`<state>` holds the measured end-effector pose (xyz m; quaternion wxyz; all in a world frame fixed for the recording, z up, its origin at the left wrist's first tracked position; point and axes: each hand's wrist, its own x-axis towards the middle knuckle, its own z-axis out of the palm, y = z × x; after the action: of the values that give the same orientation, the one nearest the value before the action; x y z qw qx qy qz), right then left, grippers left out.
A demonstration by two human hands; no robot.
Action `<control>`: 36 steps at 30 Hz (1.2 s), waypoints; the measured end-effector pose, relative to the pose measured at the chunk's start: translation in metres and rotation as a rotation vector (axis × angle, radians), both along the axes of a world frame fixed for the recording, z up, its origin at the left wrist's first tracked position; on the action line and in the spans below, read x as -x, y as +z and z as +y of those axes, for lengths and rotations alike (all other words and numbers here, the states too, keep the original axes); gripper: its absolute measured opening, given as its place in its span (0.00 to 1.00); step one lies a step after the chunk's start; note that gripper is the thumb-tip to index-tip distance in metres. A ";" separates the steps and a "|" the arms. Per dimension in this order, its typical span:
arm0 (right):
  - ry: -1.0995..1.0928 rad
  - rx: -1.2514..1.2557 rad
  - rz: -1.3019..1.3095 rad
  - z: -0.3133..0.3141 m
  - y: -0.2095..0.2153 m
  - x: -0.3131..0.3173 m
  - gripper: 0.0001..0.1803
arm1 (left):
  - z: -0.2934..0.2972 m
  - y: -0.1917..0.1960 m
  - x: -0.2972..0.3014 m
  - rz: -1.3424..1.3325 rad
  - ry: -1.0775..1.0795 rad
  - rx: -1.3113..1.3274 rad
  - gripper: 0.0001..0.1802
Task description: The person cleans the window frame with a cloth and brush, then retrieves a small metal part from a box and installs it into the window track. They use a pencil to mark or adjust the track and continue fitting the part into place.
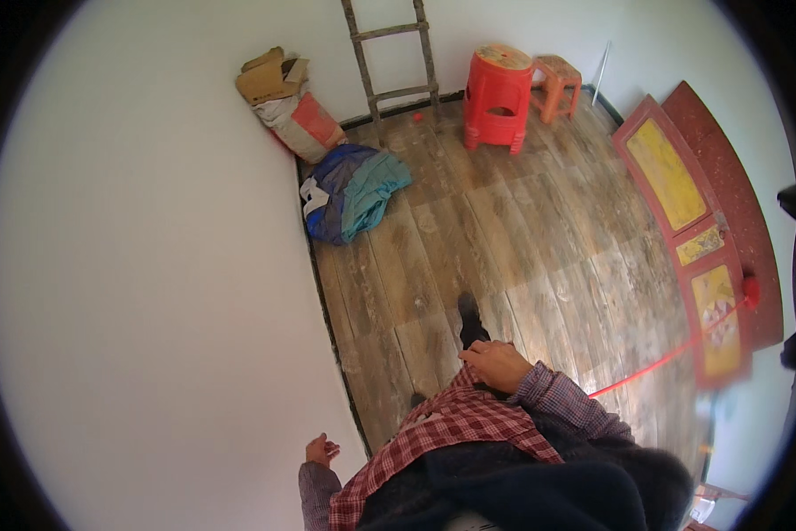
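Observation:
My right hand [497, 365] is in front of my body, its fingers closed on the upper edge of a red-and-white checked apron [469, 416]. The apron's cloth bunches up toward that hand. Lower and to the left, my left hand [323, 450] hangs beside the white wall with its fingers loosely curled and apart, and nothing shows in it. A thin red pole [654, 365] with a round red end runs off to the right from behind my right sleeve. Past my right hand, a dark shoe [471, 323] is on the wood-look floor [539, 239].
A blue and teal cloth bundle [358, 190] lies by the left wall, below a sack [300, 124] and cardboard box [272, 78]. A wooden ladder [396, 96] leans at the back near red stools [497, 97] and an orange stool [557, 87]. Red-and-yellow panels [672, 173] lean at right.

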<state>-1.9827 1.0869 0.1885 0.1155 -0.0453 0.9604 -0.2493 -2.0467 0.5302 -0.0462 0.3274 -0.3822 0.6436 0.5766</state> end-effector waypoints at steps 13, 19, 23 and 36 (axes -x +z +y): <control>-0.223 -0.049 0.035 0.291 0.004 0.208 0.17 | 0.310 0.069 0.206 -0.040 -0.263 0.029 0.08; -0.191 -0.022 0.072 0.354 0.002 0.315 0.15 | 0.358 0.086 0.286 -0.015 -0.071 0.089 0.12; -0.023 0.027 0.040 0.358 -0.016 0.403 0.17 | 0.394 0.072 0.333 -0.139 0.131 0.021 0.09; 0.075 -0.006 0.004 0.399 0.014 0.727 0.18 | 0.474 0.071 0.721 0.184 -0.052 -0.115 0.10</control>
<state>-2.7095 1.4861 0.2028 0.1230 -0.0815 0.9591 -0.2417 -2.7676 1.0042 0.0244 0.3032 -0.2912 0.6465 0.6366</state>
